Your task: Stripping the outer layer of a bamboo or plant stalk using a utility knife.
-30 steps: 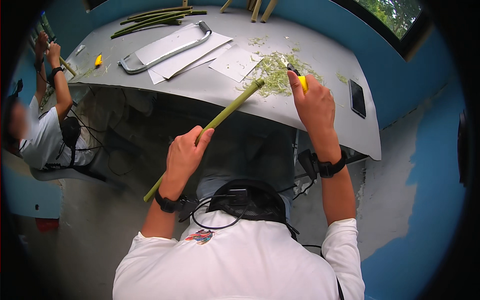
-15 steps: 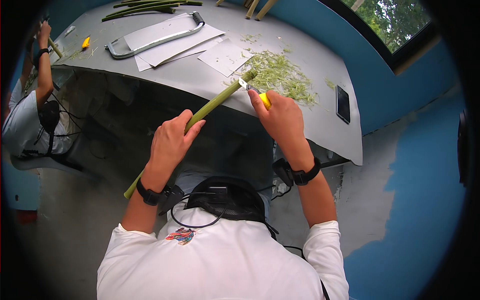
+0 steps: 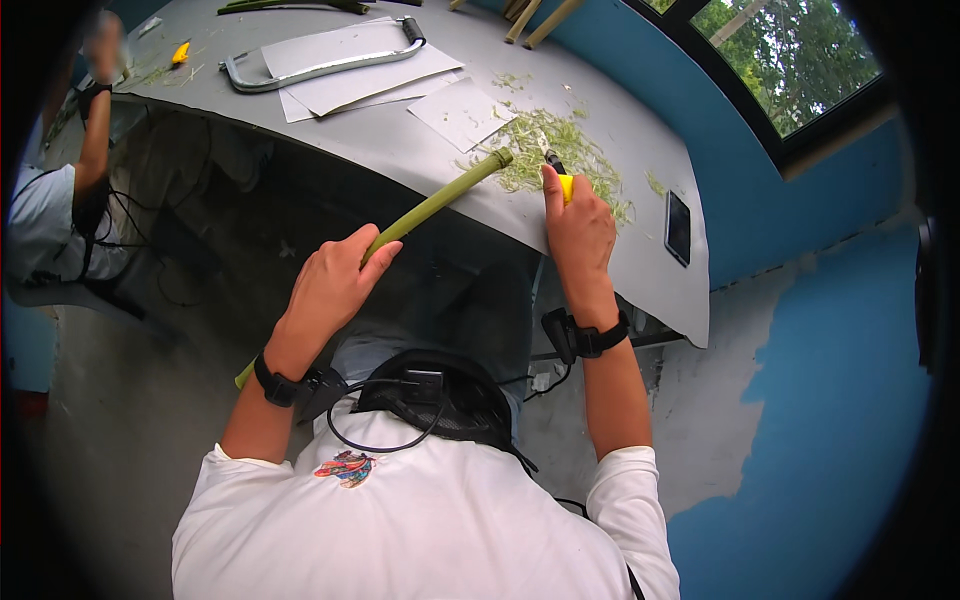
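Student: Where does the green stalk (image 3: 440, 197) lie, and how is it held?
Instructor: Its long axis slants from beneath the left forearm, at lower left, up to a ringed far end, seen across the table's (image 3: 660, 290) front edge. The left hand (image 3: 335, 275) is wrapped around it partway along; contact with the table cannot be told.
Student: And the other hand?
Instructor: The right hand (image 3: 582, 225), the nearer of the two to that far end, is curled about the yellow grip of a knife (image 3: 566, 186). The blade, apart from the stalk and to its right, points toward the table's far edge, above loose pale-green shavings (image 3: 590, 160).
Student: Any containers?
Instructor: None can be made out; the shavings lie directly on the table, between a white sheet (image 3: 460, 112) and a phone (image 3: 678, 228) near the right edge.
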`<state>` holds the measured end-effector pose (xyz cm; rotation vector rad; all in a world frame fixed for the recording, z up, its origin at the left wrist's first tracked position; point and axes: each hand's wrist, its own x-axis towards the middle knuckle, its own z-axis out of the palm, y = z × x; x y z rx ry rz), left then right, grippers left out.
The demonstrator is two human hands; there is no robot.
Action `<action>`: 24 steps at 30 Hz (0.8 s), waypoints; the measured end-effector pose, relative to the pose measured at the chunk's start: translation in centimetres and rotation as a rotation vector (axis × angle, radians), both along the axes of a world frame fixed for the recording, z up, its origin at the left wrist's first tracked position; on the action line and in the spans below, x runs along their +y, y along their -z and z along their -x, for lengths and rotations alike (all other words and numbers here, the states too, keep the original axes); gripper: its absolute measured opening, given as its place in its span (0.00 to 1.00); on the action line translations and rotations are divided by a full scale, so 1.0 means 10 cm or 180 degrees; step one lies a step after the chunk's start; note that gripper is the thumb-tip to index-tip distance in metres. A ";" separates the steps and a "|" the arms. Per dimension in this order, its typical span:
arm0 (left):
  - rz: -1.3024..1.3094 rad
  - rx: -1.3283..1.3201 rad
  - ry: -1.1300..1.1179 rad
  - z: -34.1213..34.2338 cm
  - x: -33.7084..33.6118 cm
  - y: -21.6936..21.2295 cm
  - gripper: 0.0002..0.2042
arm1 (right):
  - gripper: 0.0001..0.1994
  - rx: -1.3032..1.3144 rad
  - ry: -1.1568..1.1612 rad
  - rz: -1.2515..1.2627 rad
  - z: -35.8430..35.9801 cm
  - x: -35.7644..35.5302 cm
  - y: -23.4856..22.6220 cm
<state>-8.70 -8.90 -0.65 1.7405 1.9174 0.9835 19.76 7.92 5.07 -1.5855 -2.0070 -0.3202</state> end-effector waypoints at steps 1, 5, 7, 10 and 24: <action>0.0005 -0.0027 -0.0004 0.02 -0.01 0.03 0.22 | 0.30 0.0011 -0.0005 0.0028 -0.04 0.00 0.02; -0.0009 -0.0011 -0.0026 0.01 -0.02 -0.07 0.21 | 0.31 0.0190 -0.0224 0.0101 0.00 -0.12 -0.04; -0.0130 0.0065 -0.0100 0.01 -0.02 -0.06 0.21 | 0.31 0.0367 -0.0421 0.0342 0.10 -0.25 -0.14; -0.0102 0.0144 -0.0122 -0.04 0.02 -0.12 0.21 | 0.31 0.0369 -0.0765 0.0503 0.16 -0.41 -0.20; -0.0090 0.0115 -0.0107 -0.13 0.06 -0.16 0.23 | 0.31 -0.0146 -0.0490 0.0128 0.19 -0.22 -0.02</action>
